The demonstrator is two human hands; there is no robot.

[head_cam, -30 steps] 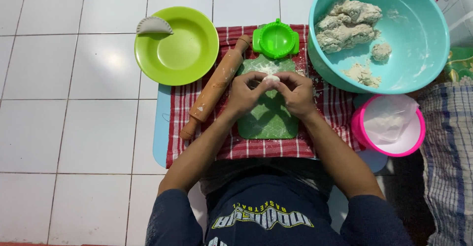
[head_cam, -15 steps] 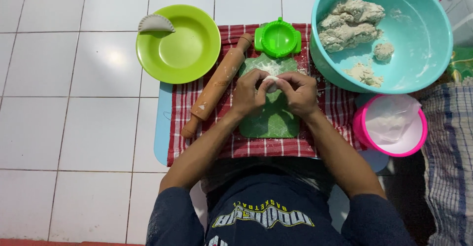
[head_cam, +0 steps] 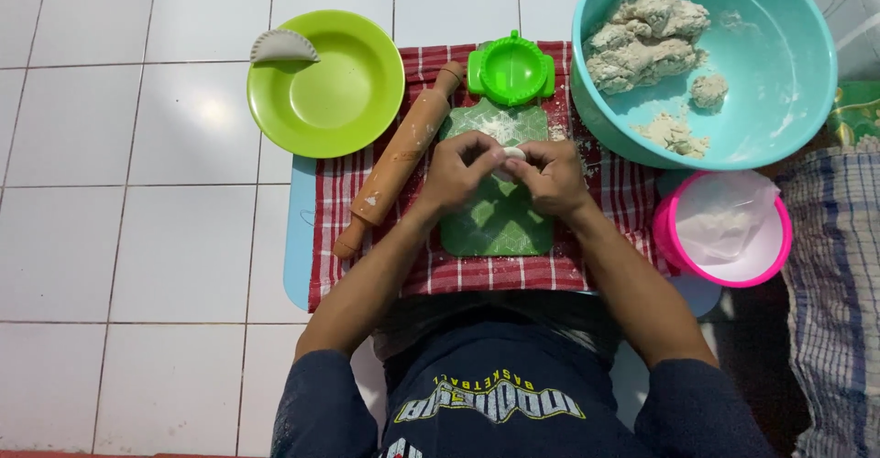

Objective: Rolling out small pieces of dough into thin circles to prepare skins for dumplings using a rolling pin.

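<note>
left hand (head_cam: 458,176): over the upper half of the green board (head_cam: 500,224), fingers curled in and pinching the left edge of the dough piece (head_cam: 511,154)
right hand (head_cam: 548,176): mirrors it, fingers closed on the right edge of the same piece
dough piece: 1, small, pale, held between both sets of fingertips just above the board; most of it hidden by the fingers, shape can't be told
two-hand grip: looks like both are needed to press or shape something this small, my read
green board: 1, dusted with flour, lies flat on the checked cloth (head_cam: 367,252); flour likely there so dough won't stick
checked cloth: 1, red and white, spread on the white tiled floor (head_cam: 119,238) over a light blue mat (head_cam: 298,238) that shows at its left edge
rolling pin (head_cam: 399,160): 1, wooden, floured, lies diagonally on the cloth just left of the left hand, within easy reach
green press mould (head_cam: 511,70): 1, round, hinged type, sits at the top end of the board, apart from both hands
green plate (head_cam: 341,87): 1, beside the cloth's upper left corner, holds 1 finished half-moon dumpling (head_cam: 284,47) on its far rim
teal bowl (head_cam: 788,82): 1, right of the mould, 1 big lump of dough (head_cam: 642,41) plus a few small crumbly bits
pink bowl (head_cam: 775,256): 1, by the right forearm, a thin white sheet inside; contents unclear
</note>
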